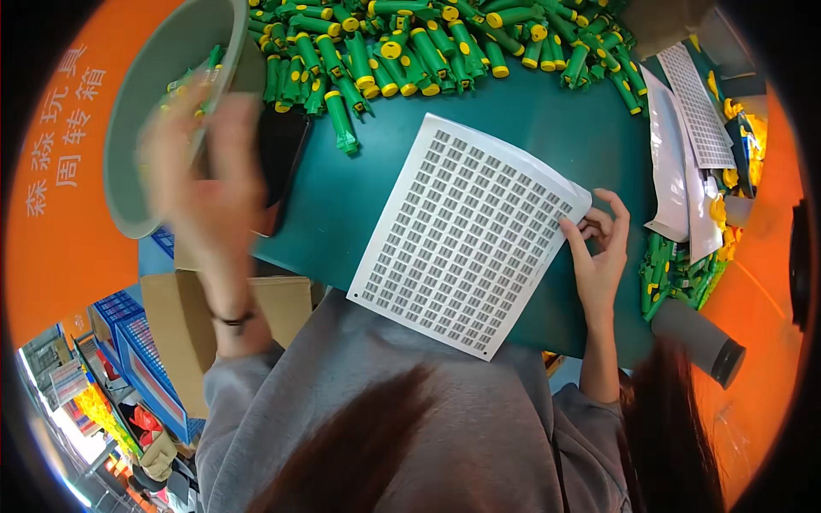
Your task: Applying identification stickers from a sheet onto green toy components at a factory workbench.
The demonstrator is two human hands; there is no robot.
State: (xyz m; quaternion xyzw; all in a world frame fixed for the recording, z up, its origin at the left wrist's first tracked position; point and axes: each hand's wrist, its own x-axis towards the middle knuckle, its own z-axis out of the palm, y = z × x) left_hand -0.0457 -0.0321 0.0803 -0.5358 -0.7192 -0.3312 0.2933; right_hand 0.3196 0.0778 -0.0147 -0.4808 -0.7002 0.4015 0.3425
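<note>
A white sheet of small printed labels [466, 239] lies slanted on the table, its lower edge over the near table edge at my lap. My right hand [603, 244] is closed on the sheet's right corner, thumb and fingers pinching it. Over at the left, my left hand [201, 162] is raised in front of a grey-green basin [128, 162]. Motion smears its fingers, so whether they hold anything cannot be seen. Several green plastic pieces [214, 58] lie in the basin. A heap of green tube-like toy parts with yellow ends [402, 51] covers the far table.
The green table [342, 205] also bears a black flat object [286, 158] beside the basin. At the right are more label sheets [697, 111], yellow pieces, bagged green parts [671, 269] and a grey cylinder [697, 338]. A cardboard box [175, 321] stands below left.
</note>
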